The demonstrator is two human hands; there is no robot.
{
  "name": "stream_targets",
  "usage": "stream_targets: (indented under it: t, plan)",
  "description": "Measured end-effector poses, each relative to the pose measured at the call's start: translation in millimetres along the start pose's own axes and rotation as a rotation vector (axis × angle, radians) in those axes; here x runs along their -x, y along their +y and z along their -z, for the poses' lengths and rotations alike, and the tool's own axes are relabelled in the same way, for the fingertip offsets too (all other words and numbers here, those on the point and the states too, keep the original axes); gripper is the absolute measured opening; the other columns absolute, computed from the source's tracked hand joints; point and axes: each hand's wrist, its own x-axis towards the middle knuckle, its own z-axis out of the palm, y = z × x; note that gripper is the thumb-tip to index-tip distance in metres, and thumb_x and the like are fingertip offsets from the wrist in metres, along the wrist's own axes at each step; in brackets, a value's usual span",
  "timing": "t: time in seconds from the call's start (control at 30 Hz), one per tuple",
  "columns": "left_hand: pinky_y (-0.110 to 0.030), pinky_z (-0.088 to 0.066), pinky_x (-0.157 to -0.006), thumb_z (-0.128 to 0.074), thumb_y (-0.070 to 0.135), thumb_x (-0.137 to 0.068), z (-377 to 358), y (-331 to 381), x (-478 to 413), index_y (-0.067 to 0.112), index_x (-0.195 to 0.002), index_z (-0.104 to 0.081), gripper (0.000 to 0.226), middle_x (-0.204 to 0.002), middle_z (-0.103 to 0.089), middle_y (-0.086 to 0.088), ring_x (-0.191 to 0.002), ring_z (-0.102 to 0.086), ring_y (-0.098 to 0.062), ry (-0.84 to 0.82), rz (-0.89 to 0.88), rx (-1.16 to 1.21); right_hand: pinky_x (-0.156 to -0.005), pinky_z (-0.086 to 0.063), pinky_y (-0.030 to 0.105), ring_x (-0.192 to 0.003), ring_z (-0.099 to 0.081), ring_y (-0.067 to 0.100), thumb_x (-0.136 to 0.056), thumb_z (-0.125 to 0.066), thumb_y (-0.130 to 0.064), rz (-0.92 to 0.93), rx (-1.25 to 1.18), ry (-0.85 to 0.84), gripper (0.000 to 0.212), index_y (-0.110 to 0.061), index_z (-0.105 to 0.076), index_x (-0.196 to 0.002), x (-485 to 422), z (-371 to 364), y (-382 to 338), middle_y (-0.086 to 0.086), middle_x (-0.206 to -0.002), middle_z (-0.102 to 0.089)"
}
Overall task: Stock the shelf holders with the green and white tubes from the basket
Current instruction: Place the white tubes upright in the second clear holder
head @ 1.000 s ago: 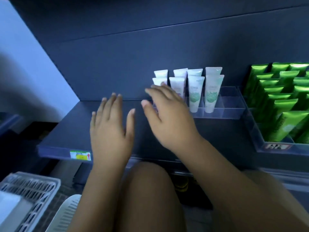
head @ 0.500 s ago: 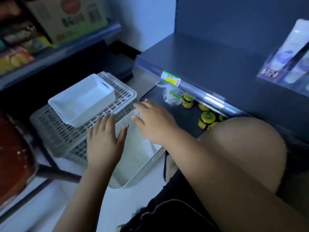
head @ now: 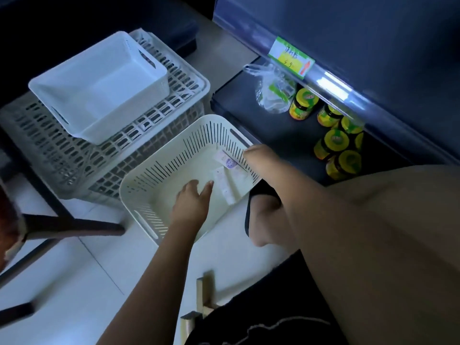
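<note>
Dim bluish light, soft wide-angle blur

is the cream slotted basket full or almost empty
Almost empty. Only a few white tubes lie flat near one wall of the basket; the rest of its floor shows bare.

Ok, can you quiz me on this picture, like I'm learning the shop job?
1. True or false: the left hand is inside the cream basket.
2. The white bin sits on: A the grey crate, B the shelf, C the floor.
3. Fill the gap: lying in the basket, just beside the left hand, are two white ___.

Key: 1 true; 2 A; 3 tubes.
</note>
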Motion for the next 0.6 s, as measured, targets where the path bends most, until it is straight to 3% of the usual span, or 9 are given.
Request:
stream_targets:
  t: [0.07,0.13,0.2,0.27,0.37,0.43,0.5,0.53,0.6]
  plan:
    - [-0.037,-0.040,-0.105,-0.060,0.054,-0.097,-16,7,-19,0.014,-0.148,-0.047,0.066,-0.149,-0.052,-0.007,-0.134,-0.050,-0.028,-0.081,0.097,0.080,-0.093,-0.048,0.026,-0.121,-0.060,0.028,-0.096,-0.049,0.001,-0.036,-0.136,0.012,0.026,0.001,-0.069,-0.114,-21,-13,-4,0.013,-0.131,-0.064]
    - [-0.028,-0.042,-0.092,-0.072,0.036,-0.092,-34,15,-40,0.013,-0.147,-0.047,0.064,-0.144,-0.055,-0.007,-0.114,-0.060,-0.024,-0.158,0.172,0.140,-0.081,-0.041,0.023,-0.117,-0.063,0.026,-0.098,-0.051,-0.006,-0.020,-0.072,0.016,0.020,-0.004,-0.067,-0.088,-43,-26,-11,0.012,-0.131,-0.066]
    - [-0.028,-0.046,-0.086,-0.075,0.023,-0.086,-56,21,-61,0.019,-0.142,-0.052,0.060,-0.136,-0.059,-0.006,-0.100,-0.061,-0.021,-0.205,0.211,0.145,-0.082,-0.043,0.025,-0.112,-0.063,0.027,-0.100,-0.050,-0.010,-0.022,-0.135,0.007,0.022,-0.006,-0.071,-0.101,-60,-42,-12,0.014,-0.130,-0.066]
    - [-0.037,-0.053,-0.092,-0.066,0.021,-0.082,-79,24,-82,0.026,-0.129,-0.059,0.048,-0.128,-0.062,-0.006,-0.110,-0.064,-0.027,-0.216,0.210,0.091,-0.081,-0.044,0.028,-0.118,-0.061,0.031,-0.101,-0.048,-0.012,-0.017,-0.123,0.011,0.031,-0.004,-0.067,-0.125,-79,-55,-10,0.015,-0.130,-0.064]
    - [-0.052,-0.049,-0.100,-0.047,0.022,-0.094,-103,31,-102,0.019,-0.106,-0.049,0.013,-0.125,-0.056,-0.014,-0.117,-0.058,-0.039,-0.221,0.266,-0.030,-0.081,-0.041,0.031,-0.122,-0.057,0.032,-0.099,-0.051,-0.014,-0.100,0.037,-0.024,0.035,-0.001,-0.058,-0.130,-115,-83,-1,0.015,-0.133,-0.058]
    - [-0.052,-0.045,-0.103,-0.042,0.026,-0.100,-114,35,-115,0.017,-0.124,-0.047,0.026,-0.134,-0.046,-0.016,-0.122,-0.051,-0.038,-0.235,0.265,-0.143,-0.085,-0.051,0.034,-0.119,-0.061,0.032,-0.096,-0.059,-0.020,-0.153,0.127,-0.004,0.039,-0.001,-0.056,-0.130,-135,-102,2,0.015,-0.130,-0.061]
    - [-0.048,-0.046,-0.097,-0.046,0.028,-0.098,-124,33,-133,0.022,-0.141,-0.042,0.044,-0.136,-0.042,-0.012,-0.121,-0.050,-0.033,-0.211,0.276,-0.242,-0.074,-0.053,0.033,-0.110,-0.067,0.029,-0.093,-0.064,-0.019,-0.162,0.252,0.119,0.035,-0.005,-0.060,-0.125,-146,-113,0,0.013,-0.120,-0.068]
    - [-0.048,-0.046,-0.094,-0.049,0.028,-0.097,-125,30,-141,0.024,-0.141,-0.041,0.045,-0.134,-0.043,-0.011,-0.120,-0.052,-0.033,-0.181,0.318,-0.244,-0.070,-0.052,0.034,-0.109,-0.066,0.028,-0.093,-0.064,-0.018,-0.147,0.294,0.179,0.032,-0.006,-0.061,-0.123,-151,-117,1,0.011,-0.118,-0.068]
    - [-0.049,-0.048,-0.091,-0.053,0.025,-0.096,-121,21,-151,0.018,-0.134,-0.041,0.040,-0.131,-0.046,-0.013,-0.117,-0.055,-0.036,-0.114,0.433,-0.144,-0.080,-0.051,0.039,-0.120,-0.058,0.029,-0.098,-0.058,-0.020,-0.093,0.310,0.202,0.030,-0.009,-0.063,-0.126,-155,-125,1,0.010,-0.132,-0.058]
